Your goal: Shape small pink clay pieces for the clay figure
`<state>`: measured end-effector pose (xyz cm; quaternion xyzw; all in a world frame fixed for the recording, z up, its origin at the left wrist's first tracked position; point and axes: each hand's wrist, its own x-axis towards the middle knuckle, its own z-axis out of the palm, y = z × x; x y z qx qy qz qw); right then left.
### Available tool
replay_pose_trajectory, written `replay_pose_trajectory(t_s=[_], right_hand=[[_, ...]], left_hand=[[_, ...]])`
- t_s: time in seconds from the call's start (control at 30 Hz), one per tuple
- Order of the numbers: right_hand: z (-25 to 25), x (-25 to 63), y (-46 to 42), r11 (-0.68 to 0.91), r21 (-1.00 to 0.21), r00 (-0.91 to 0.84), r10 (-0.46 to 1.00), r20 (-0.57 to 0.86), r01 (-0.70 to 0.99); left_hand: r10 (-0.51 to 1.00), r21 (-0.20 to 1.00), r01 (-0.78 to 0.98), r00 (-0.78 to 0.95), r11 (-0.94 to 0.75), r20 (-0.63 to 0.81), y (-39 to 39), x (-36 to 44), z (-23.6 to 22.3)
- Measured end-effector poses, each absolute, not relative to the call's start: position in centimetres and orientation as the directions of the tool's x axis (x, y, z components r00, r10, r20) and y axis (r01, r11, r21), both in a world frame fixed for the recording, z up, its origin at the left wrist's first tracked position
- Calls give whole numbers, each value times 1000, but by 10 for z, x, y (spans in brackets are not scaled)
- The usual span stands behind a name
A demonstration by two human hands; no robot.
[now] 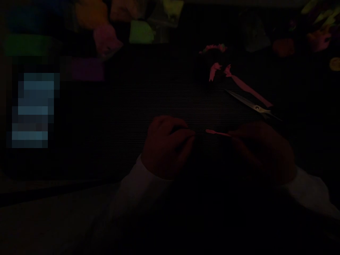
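Observation:
The scene is very dark. My right hand (pixel 265 152) is closed, its thumb and fingertips pinching one end of a thin pink strip (pixel 212 131). The strip's wider free end points left, toward my other hand. My left hand (pixel 170 147) is closed too, thumb against forefinger, just short of that free end; whatever it holds, if anything, is too small and dim to make out. Beyond my right hand lie metal scissors (pixel 257 108), with their blades pointing up and left. A longer pink strip (pixel 249 88) with a ragged end lies alongside them.
Behind the scissors sits a dark lump with a pink frilled edge (pixel 214 47) and a pink torn piece (pixel 214 71). Several coloured packets or lumps line the far edge, among them an orange one (pixel 91 14) and a pale green one (pixel 140 32). A pixelated bright rectangle (pixel 34 109) is at left.

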<state>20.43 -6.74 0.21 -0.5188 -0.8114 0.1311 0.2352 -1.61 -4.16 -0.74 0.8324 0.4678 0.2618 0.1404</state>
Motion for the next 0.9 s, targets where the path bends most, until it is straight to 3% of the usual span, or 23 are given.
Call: replay_pose_trajectory(t_s=[0.37,0.57,0.9], right_hand=[[-3,206,-69,468,-354,-414,883,221,810],[3,208,-66,357,-574,-255,933,252,738],[1,210,-67,241,-616,-104,963,250,750]], left_hand=[[855,459,723,404,-516,325,-40,-17,-9],[844,467,703,429,-536,324,-40,-19,-9],[839,455,706,438,-543,321,-42,-20,-8]])
